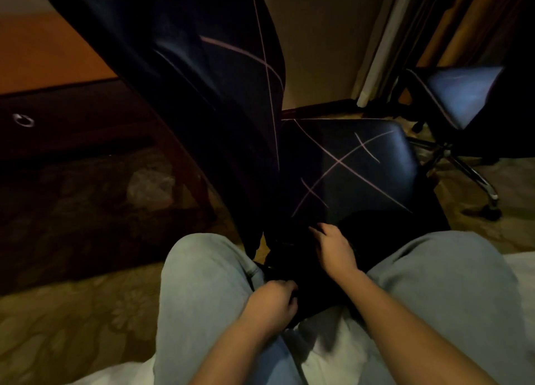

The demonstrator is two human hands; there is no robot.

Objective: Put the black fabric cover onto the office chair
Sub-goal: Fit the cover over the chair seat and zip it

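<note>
The left hand has its fingers curled round the black fabric cover, which is bunched between the knees at the front of the office chair. The right hand lies on it, and I cannot tell if it pinches. The cloth seems soft and light, best held at its hem; no writing is readable.
</note>
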